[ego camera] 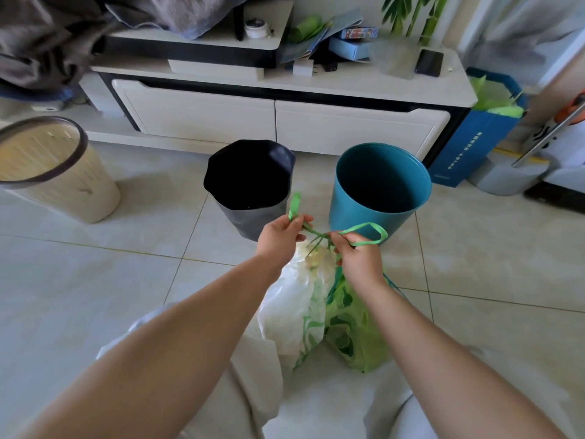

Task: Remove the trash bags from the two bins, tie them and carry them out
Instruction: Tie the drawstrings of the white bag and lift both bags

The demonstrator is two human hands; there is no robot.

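Note:
A green trash bag (357,331) stands on the floor tiles between my knees, with a white plastic bag (294,312) leaning on its left side. My left hand (278,239) pinches one green drawstring loop (295,204). My right hand (361,258) pinches the other drawstring loop (367,231). The two strings cross between my hands above the bag's mouth. Behind them stand two bins: a black bin (250,185) on the left and a teal bin (380,188) on the right, with no liner visible in either.
A beige bin (53,172) with a dark rim stands at the far left. A white TV cabinet (278,122) runs along the back. A blue paper bag (474,141) with green sheets inside leans at the cabinet's right end. Grey cloth lies piled at top left.

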